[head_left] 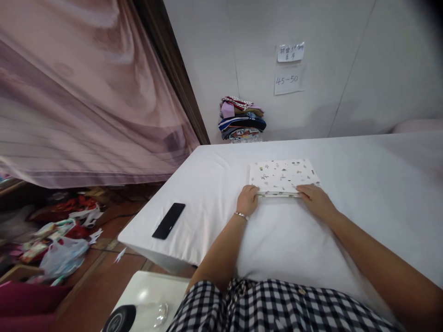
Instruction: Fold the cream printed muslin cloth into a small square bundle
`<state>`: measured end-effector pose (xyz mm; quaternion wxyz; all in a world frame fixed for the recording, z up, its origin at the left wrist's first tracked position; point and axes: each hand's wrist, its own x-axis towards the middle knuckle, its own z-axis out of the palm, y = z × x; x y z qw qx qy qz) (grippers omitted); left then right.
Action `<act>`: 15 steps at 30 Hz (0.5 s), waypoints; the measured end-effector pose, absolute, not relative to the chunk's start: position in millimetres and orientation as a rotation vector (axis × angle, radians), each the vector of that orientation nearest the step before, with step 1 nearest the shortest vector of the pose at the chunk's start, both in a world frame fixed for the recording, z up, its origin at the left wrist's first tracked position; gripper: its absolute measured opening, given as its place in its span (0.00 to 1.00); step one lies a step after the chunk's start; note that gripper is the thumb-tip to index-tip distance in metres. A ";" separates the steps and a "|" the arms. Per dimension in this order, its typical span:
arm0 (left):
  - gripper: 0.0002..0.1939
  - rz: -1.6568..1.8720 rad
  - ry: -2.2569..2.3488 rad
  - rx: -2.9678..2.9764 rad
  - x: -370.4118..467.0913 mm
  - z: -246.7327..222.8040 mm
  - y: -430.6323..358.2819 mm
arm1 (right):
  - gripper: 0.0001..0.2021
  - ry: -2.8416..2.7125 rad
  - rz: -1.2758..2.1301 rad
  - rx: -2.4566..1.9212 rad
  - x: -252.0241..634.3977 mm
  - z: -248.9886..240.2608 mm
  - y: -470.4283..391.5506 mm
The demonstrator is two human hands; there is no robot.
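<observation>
A white cloth printed with small dark and green figures (282, 175) lies folded into a flat rectangle on the white-covered table. At its near left corner is my left hand (248, 199), a bracelet on the wrist, with the fingers closed around the edge. My right hand (315, 199) pinches the near right corner, its thumb side along the front edge. Several folded layers show between the two hands. The fingertips under the cloth are hidden.
A black phone (169, 221) lies on the white table cover (207, 184), left of my arms. Folded clothes (242, 121) are stacked by the wall. A pink curtain (104, 92) hangs at the left. Below it are plastic bags (64, 256). A white stand (148, 288) holds a black-topped object.
</observation>
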<state>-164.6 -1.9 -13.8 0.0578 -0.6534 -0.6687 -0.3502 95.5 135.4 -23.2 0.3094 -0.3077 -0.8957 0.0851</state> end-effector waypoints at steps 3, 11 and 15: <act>0.20 -1.084 -2.111 -1.882 -164.6 -12.4 -6.4 | 0.15 -2.364 0.229 -0.798 92.8 -15.2 130.6; 0.27 -0.925 -2.257 -1.902 -164.2 -9.4 -11.3 | 0.16 -2.515 0.103 -0.659 76.6 -11.6 125.3; 0.20 -0.910 -2.301 -1.869 -166.2 -10.2 -10.1 | 0.16 -2.501 0.061 -0.689 76.2 -18.2 130.5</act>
